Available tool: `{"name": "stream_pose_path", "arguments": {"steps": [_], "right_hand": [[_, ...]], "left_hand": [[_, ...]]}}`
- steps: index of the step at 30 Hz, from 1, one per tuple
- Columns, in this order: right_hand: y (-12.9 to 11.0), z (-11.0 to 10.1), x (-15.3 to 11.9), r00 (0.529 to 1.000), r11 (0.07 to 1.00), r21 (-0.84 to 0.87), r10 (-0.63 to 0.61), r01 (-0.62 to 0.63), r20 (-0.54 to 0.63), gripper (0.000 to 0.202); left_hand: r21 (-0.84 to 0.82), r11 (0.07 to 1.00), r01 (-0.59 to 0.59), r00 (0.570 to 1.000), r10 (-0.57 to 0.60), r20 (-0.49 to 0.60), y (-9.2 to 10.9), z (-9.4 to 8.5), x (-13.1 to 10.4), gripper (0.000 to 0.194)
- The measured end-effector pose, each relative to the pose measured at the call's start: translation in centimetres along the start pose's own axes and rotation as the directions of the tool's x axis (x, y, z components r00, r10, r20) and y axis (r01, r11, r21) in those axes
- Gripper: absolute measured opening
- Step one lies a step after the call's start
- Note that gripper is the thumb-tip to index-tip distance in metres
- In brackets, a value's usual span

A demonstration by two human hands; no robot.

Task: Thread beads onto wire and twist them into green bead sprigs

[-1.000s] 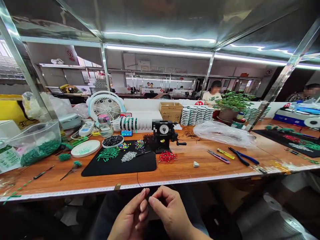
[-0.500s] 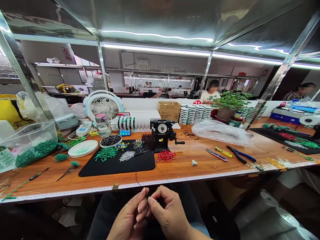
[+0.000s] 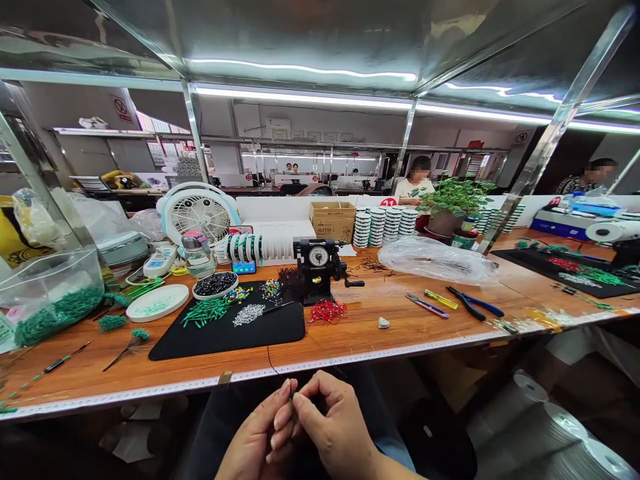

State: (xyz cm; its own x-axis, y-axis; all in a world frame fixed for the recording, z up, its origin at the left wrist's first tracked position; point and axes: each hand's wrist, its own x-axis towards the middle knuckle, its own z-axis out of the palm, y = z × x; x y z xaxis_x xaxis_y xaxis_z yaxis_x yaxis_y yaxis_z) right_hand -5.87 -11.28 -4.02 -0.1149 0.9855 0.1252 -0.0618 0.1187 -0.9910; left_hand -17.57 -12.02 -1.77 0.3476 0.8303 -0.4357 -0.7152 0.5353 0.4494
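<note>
My left hand (image 3: 265, 430) and my right hand (image 3: 335, 420) are together over my lap, just below the table's front edge. Both are closed, thumbs and forefingers pinched close to each other. A thin dark cord (image 3: 271, 361) runs from the black mat (image 3: 227, 343) down over the edge to the fingertips of my left hand. What sits between the fingertips of my right hand is mostly hidden; a dark bit of cord seems to show there. Behind, on the mat, lie green tube pieces (image 3: 204, 312), silvery beads (image 3: 249, 314) and multicoloured beads (image 3: 271, 289).
A black hand-cranked winder (image 3: 319, 270) carries white spools (image 3: 260, 248). Red beaded pieces (image 3: 327, 311) lie before it. To the right are tweezers (image 3: 426, 305), a yellow-handled tool (image 3: 441, 299) and blue-handled pliers (image 3: 475, 304). A ruler strip (image 3: 350, 359) lines the table edge.
The whole view has shifted slightly, so the table things sit a little further left. My hands keep nearly the same pinched pose.
</note>
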Motion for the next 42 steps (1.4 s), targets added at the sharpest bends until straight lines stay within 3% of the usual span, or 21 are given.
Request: {"name": "stream_pose_path", "arguments": {"steps": [9,17,24,31,42], "right_hand": [[-1.3,0.1,-0.3,1.0,0.999,0.034,-0.028,0.028,-0.007,0.018],[0.0,-0.1,-0.3,1.0,1.0,-0.016,-0.007,0.006,-0.019,0.023],[-0.6,0.0,-0.6,1.0,0.992,0.124,0.002,-0.006,0.031,0.022],[-0.2,-0.1,-0.5,1.0,0.999,0.052,0.004,-0.004,-0.001,0.02],[0.0,0.0,-0.8,1.0,0.997,0.082,0.006,-0.008,0.025,0.021]], "left_hand": [[-0.032,0.999,-0.025,0.999,0.024,-0.021,0.1,0.4,-0.1,0.037],[-0.002,0.999,-0.04,0.999,0.04,0.001,-0.2,-0.2,0.4,0.038],[-0.016,0.998,-0.059,0.997,0.058,-0.055,-0.3,0.5,0.2,0.038],[0.021,0.999,-0.048,0.998,0.049,-0.039,-0.5,0.1,0.1,0.041],[0.018,0.998,-0.062,0.998,0.062,-0.015,-0.6,0.0,0.3,0.041]]}}
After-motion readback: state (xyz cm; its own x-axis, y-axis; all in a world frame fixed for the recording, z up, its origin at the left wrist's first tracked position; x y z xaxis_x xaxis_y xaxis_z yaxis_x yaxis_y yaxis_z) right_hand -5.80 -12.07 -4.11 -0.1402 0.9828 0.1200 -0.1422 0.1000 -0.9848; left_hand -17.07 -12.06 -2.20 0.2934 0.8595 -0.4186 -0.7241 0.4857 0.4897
